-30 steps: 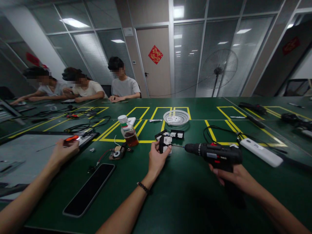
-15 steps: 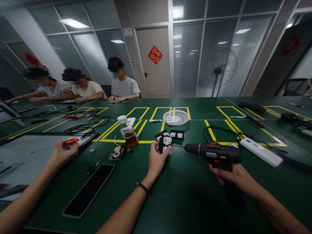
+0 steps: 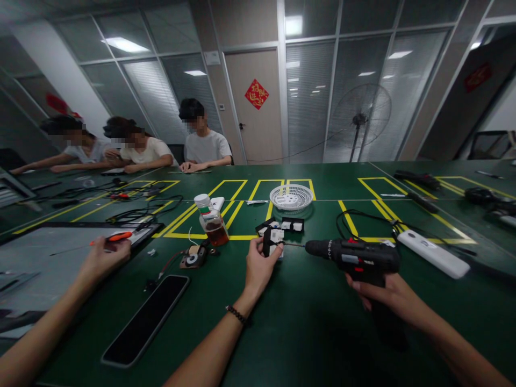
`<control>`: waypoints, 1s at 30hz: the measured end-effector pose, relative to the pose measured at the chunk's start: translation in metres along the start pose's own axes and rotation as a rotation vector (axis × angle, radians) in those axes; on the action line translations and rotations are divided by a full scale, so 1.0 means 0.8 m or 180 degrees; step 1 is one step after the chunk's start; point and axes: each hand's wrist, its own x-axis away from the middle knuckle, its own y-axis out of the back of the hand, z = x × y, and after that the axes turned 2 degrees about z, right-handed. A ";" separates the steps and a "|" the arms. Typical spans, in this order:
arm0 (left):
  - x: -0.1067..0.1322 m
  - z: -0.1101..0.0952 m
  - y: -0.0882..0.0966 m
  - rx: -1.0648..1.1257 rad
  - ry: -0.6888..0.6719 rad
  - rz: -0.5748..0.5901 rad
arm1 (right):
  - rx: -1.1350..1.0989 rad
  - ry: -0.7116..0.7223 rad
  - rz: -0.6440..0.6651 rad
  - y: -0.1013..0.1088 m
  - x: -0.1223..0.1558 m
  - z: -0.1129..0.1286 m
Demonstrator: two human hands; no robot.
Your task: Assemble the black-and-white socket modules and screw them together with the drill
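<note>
My left hand (image 3: 260,262), with a beaded bracelet at its wrist, pinches a small black-and-white plastic part (image 3: 276,235) between thumb and fingers. I cannot make out exactly what that part is. Wrapped around the handle of a black cordless drill (image 3: 355,255) is my right hand (image 3: 382,293). The drill lies level, and its long bit (image 3: 295,245) points left at the held part; whether the tip touches is hidden by my thumb. Just behind, similar black-and-white parts (image 3: 293,224) lie on the table.
A co-worker's hand (image 3: 107,255) holds an orange screwdriver (image 3: 119,236) at the left. A phone (image 3: 147,320), a motor-like part (image 3: 194,257), a bottle of brown liquid (image 3: 212,220), a white basket (image 3: 291,198) and a white power strip (image 3: 433,252) stand around. Several people sit across the table.
The view has tilted up very slightly. Both my hands, the held part and the drill look nearly unmoved.
</note>
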 end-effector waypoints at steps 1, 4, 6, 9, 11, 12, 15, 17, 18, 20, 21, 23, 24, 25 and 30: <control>0.000 0.000 0.000 0.0006 0.0006 0.0021 | 0.0003 -0.0007 -0.0014 0.000 0.000 0.001; 0.000 0.001 0.001 0.0005 0.0018 0.0063 | 0.0078 -0.0041 -0.0052 0.000 0.000 0.000; 0.000 0.000 0.002 -0.0003 0.0036 0.0075 | 0.0150 -0.0077 -0.0066 0.001 0.000 -0.003; 0.000 -0.004 0.003 0.0000 0.0073 0.0089 | 0.0182 -0.0094 -0.0067 0.003 0.000 -0.008; 0.001 -0.007 0.002 0.0037 0.0088 0.0097 | 0.0180 -0.0085 -0.0069 0.003 0.000 -0.008; 0.002 -0.009 0.002 0.0062 0.0092 0.0101 | 0.0176 -0.0079 -0.0072 0.003 0.000 -0.008; 0.002 -0.009 0.001 0.0131 0.0102 0.0109 | 0.0132 -0.0071 -0.0070 0.002 0.001 -0.004; 0.001 -0.007 0.000 0.0165 0.0123 0.0087 | 0.0075 -0.0060 -0.0084 0.001 0.001 -0.002; 0.000 -0.006 0.000 0.0189 0.0137 0.0073 | 0.0050 -0.0058 -0.0085 0.001 0.001 -0.001; -0.001 -0.003 -0.001 0.0255 0.0182 0.0069 | -0.0003 -0.0071 -0.0070 0.001 0.001 0.000; -0.001 -0.002 -0.001 0.0303 0.0212 0.0083 | -0.0028 -0.0082 -0.0060 0.001 0.001 0.000; -0.001 -0.001 -0.001 0.0434 0.0290 0.0143 | -0.0083 -0.0095 -0.0061 0.000 0.001 0.001; -0.001 -0.002 -0.002 0.0502 0.0340 0.0176 | -0.0109 -0.0089 -0.0080 0.000 0.000 0.001; -0.001 -0.002 -0.002 0.0566 0.0393 0.0209 | -0.0130 -0.0086 -0.0086 -0.001 0.000 0.001; -0.002 -0.008 -0.002 0.0765 0.0594 0.0292 | -0.0318 -0.0092 -0.0089 -0.002 0.000 0.004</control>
